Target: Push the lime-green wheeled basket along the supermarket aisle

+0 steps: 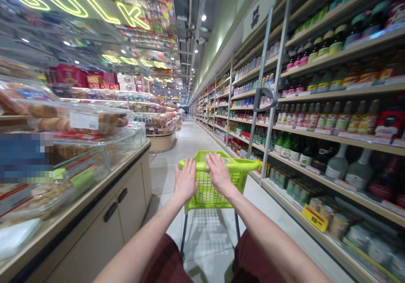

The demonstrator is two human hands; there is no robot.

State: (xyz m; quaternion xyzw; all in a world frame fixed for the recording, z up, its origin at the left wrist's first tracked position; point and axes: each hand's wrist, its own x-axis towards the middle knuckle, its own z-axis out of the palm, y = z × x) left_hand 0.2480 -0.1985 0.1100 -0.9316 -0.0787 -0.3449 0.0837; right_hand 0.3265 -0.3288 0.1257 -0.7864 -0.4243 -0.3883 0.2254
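Handlebar [247, 165] of the bright green shopping cart [205, 192] lies directly under both hands, touching them. I see the left hand [186, 179] palm down near the bar's left end, open, its fingers laid forward over the top. The right hand [218, 173] is open too, draped over the bar closer to its middle, and I see a clear stretch of bar between the two. The cart's basket hangs just ahead of and below the hands, with dark legs running down to the pale floor [164, 219].

Well off to the left of the left hand I have a worktop [127, 163] over cabinet doors, carrying clear boxes of baked goods [68, 120]; a pixelated patch hides part of that side. Further ahead on the left, more goods sit on lit displays. To the right of the right hand, apart from it, I get long shelves [303, 130] of bottles and cans, a metal ladder [259, 78] leaning there, and a yellow price sign [314, 218] on a low shelf edge.
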